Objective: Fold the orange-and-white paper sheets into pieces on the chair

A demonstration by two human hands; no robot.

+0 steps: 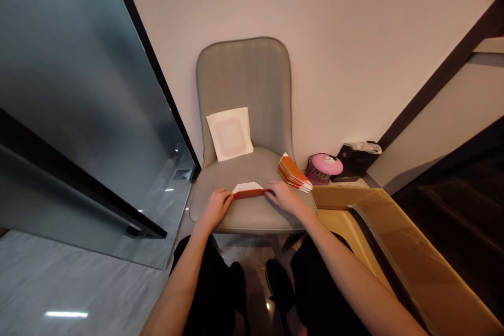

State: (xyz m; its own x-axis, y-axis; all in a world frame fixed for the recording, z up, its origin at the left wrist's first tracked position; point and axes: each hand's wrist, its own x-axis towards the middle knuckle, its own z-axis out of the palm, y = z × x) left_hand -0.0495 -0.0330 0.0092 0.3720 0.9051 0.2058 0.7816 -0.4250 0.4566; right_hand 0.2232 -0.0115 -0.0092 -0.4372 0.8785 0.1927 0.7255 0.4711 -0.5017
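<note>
On the seat of a grey chair (212, 178), a partly folded piece of red-orange and white paper (249, 192) lies between my hands. My left hand (217, 207) pinches its left end, fingers closed. At the right end, my right hand (286, 197) grips the paper with its fingertips. Just beyond the right hand is a stack of folded orange-and-white papers (294, 172) at the seat's right edge. White square sheets (230, 134) with a faint pinkish square lean against the backrest.
An open cardboard box (417, 241) stands on the floor to the right of the chair. Behind it are a pink round device (327, 164) and a black box (356, 160). A frosted glass door (86, 89) with a dark handle is at the left.
</note>
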